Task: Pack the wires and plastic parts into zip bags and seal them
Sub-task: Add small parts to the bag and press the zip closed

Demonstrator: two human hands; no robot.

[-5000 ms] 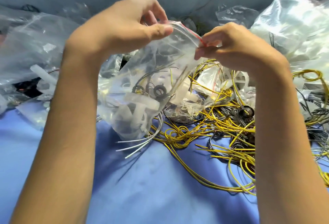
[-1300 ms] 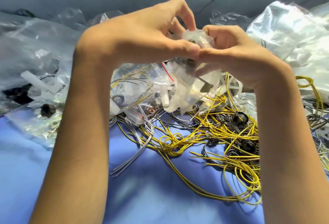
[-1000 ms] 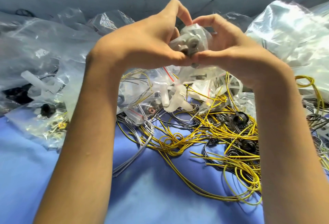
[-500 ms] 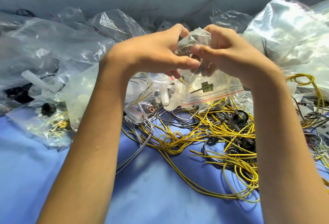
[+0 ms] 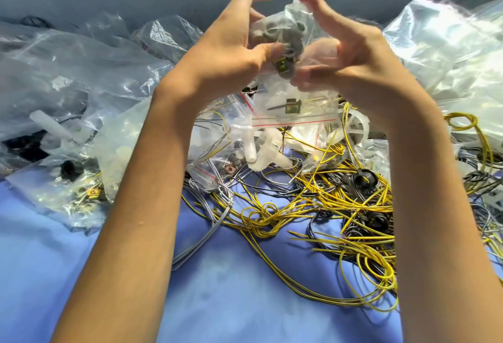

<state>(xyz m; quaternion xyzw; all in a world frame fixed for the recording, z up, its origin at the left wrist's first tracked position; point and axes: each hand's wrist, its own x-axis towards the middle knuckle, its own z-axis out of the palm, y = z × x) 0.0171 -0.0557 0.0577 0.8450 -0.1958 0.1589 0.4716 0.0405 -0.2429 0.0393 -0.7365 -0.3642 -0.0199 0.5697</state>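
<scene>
A clear zip bag (image 5: 296, 108) with a red seal line hangs upside down between my two raised hands, its opening pointing down. Inside its upper end sit grey plastic parts (image 5: 275, 32) and a small yellow-and-black piece (image 5: 283, 66). My left hand (image 5: 231, 48) pinches the bag at the parts with thumb and curled fingers. From the other side my right hand (image 5: 345, 56) grips it through the plastic, with the forefinger lifted off. Below lies a tangle of yellow wires (image 5: 326, 206), with grey wires (image 5: 215, 201) to the left of it.
Crumpled clear bags (image 5: 68, 75) pile up at the left and a large one (image 5: 449, 51) at the right. Filled zip bags (image 5: 68, 192) lie at the left on the blue cloth (image 5: 245, 301). White plastic parts (image 5: 261, 149) and black coils (image 5: 364, 179) sit among the wires.
Both hands have risen with the bag and their fingers have spread more. The bag's red-lined mouth hangs lower beneath them.
</scene>
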